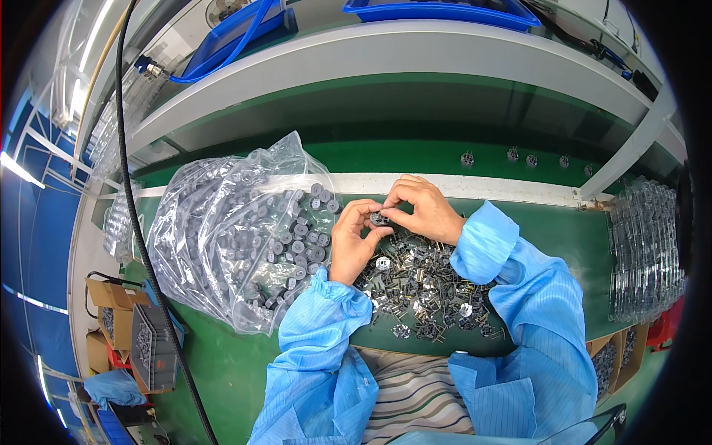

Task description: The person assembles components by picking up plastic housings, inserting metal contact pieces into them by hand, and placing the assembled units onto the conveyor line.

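Currently, in the head view, I observe the left hand [353, 243] and right hand [424, 211] both pinching one small dark part [380, 219] above the green worktop [567, 241]. Loose metal-pinned components [424, 285] lie heaped near the hands; a clear plastic bag [194, 245] of grey cylinders [299, 246] lies left.

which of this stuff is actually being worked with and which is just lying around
In use, it seems:
small dark part, held by left hand and right hand
pile of metal-pinned parts
bag of grey round pieces

Apparently just lying about:
blue tray on shelf
stacked clear trays
grey crate
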Tool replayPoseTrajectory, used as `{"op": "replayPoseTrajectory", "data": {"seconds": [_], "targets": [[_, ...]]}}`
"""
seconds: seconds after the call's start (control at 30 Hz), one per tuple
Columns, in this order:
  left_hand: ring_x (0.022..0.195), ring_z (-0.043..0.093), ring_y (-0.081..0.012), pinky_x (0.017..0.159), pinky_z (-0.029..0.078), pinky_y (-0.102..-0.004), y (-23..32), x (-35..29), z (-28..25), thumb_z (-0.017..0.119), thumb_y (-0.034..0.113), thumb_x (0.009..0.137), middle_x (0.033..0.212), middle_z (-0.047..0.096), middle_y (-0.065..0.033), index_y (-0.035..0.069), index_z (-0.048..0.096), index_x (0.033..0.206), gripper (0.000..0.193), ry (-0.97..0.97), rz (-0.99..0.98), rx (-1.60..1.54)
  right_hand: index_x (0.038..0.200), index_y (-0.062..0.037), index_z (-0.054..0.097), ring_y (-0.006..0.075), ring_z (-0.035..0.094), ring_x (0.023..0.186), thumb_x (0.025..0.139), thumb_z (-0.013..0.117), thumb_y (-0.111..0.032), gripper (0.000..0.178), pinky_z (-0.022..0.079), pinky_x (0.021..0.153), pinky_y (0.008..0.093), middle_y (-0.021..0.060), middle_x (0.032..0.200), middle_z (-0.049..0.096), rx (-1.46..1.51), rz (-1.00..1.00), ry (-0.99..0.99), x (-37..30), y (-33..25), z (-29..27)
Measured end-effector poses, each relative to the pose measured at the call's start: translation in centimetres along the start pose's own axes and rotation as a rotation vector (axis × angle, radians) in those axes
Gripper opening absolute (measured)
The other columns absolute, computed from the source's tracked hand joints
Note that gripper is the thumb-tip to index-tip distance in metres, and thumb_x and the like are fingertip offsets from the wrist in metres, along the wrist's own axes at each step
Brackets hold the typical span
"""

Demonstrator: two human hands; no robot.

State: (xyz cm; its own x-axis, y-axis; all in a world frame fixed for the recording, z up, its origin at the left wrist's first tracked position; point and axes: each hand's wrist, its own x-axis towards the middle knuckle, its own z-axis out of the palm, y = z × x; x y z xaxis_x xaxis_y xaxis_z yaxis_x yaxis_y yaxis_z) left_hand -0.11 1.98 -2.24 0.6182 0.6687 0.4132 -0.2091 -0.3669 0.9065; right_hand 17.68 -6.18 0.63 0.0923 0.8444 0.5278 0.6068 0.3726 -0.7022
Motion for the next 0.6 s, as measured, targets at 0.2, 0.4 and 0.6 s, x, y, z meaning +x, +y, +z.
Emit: {"op": "replayPoseTrajectory", "data": {"seconds": [0.2,0.4,0.6], "targets": [[0.090,0.063,-0.0126,0.076,0.055,-0.0259,0.5,-0.3,-0.2,0.073,-0.015,0.077,0.108,0.066,-0.0081,-0.003,0.064,0.109,0.035,-0.019,-0.185,0.087,0.084,-0.0068,0.064,0.0248,0.059,0.089,0.081,0.075,-0.013,0.013,0.041,0.078,0.0393,0.0050,0.084,0.060,-0.288,-0.171,-0.039,-0.1,-1.0,-0.5],[0.088,0.063,-0.0149,0.077,0.053,-0.0298,0.9,-0.4,-0.2,0.078,-0.006,0.074,0.099,0.072,-0.0059,0.003,0.066,0.106,0.035,0.036,-0.091,0.300,0.088,-0.0067,0.063,0.0246,0.059,0.089,0.081,0.074,-0.011,0.014,0.042,0.077,0.0391,0.0056,0.085,0.059,-0.330,-0.250,-0.033,-0.1,-1.7,-0.4],[0.094,0.065,-0.0269,0.086,0.050,-0.0367,1.0,-0.1,-0.2,0.083,0.001,0.070,0.100,0.071,-0.0079,0.005,0.066,0.103,0.037,0.031,0.160,0.336,0.102,-0.0008,0.062,0.0188,0.068,0.085,0.088,0.071,-0.005,0.017,0.055,0.072,0.0334,0.0098,0.093,0.068,0.370,0.353,-0.123,-0.6,0.1,0.5]]}}
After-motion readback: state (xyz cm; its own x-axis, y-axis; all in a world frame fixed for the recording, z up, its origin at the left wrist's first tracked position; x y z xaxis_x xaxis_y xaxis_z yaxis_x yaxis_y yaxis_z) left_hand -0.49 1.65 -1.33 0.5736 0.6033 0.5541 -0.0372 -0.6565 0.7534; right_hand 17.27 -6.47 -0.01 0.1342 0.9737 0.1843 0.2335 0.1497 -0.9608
